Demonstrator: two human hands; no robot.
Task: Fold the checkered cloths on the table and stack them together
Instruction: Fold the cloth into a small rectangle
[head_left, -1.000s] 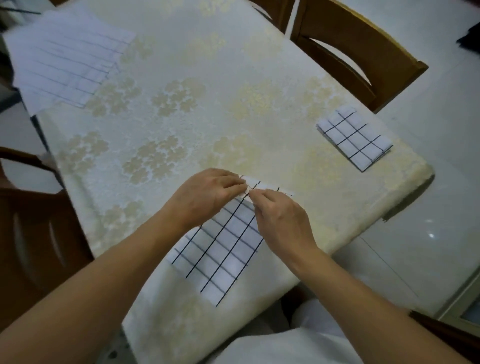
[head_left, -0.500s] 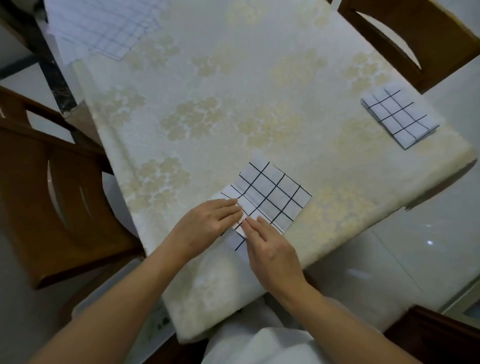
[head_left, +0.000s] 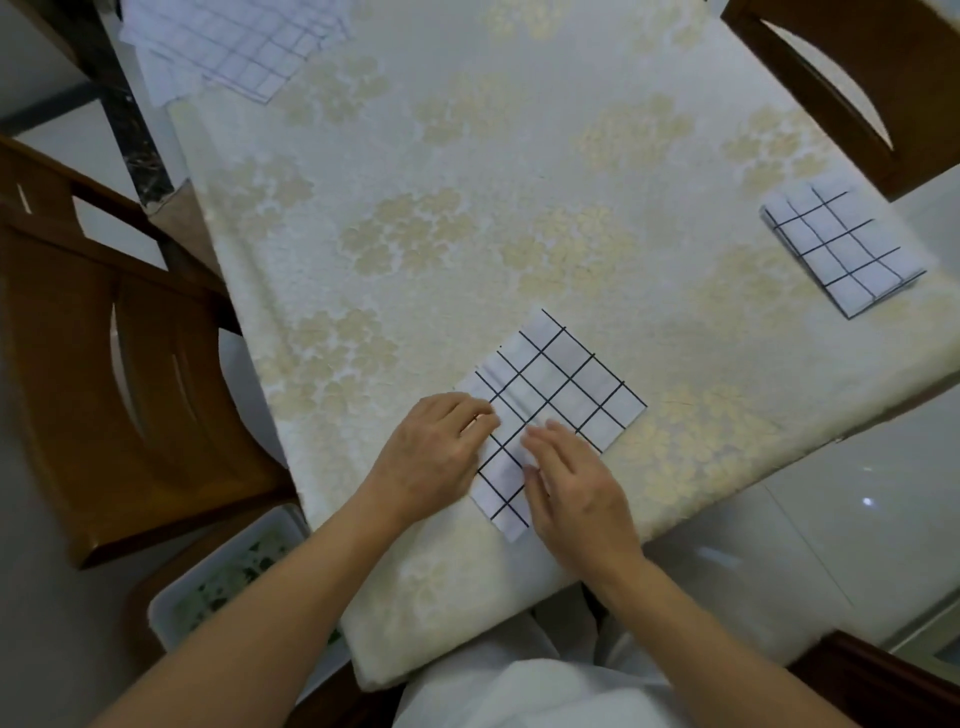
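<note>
Tabletop (head_left: 467, 182), covered by a cream cloth with pale floral print; far edge cut off by the frame.

1 folded checkered cloth (head_left: 563, 392), white with a black grid, lying flat and turned diagonally near the near edge; its near part hidden under both hands, 1 corner showing between them.

Left hand (head_left: 434, 454): fingers together and only slightly bent, tips pressing on the cloth's left edge; the thumb is hidden, so any hold underneath cannot be told.

Right hand (head_left: 579, 491): fingers straight and a little spread, laid flat on the cloth's near part, gripping nothing; motion blur softens the fingertips.

1 second folded cloth (head_left: 844, 249), same pattern, several layers visible at its edges, lying at the right edge, well apart from the first.

Pile of unfolded checkered cloths (head_left: 228, 49) at the far left corner, overhanging the edge, top cut off; number of pieces cannot be told.

3 wooden chairs: 1 at the left side (head_left: 119, 364); 1 at the far right corner (head_left: 857, 83); 1 at lower right (head_left: 883, 680), only a corner showing.

White tray (head_left: 171, 613) on the floor at lower left, partly under the forearm; greenish contents unclear.
</note>
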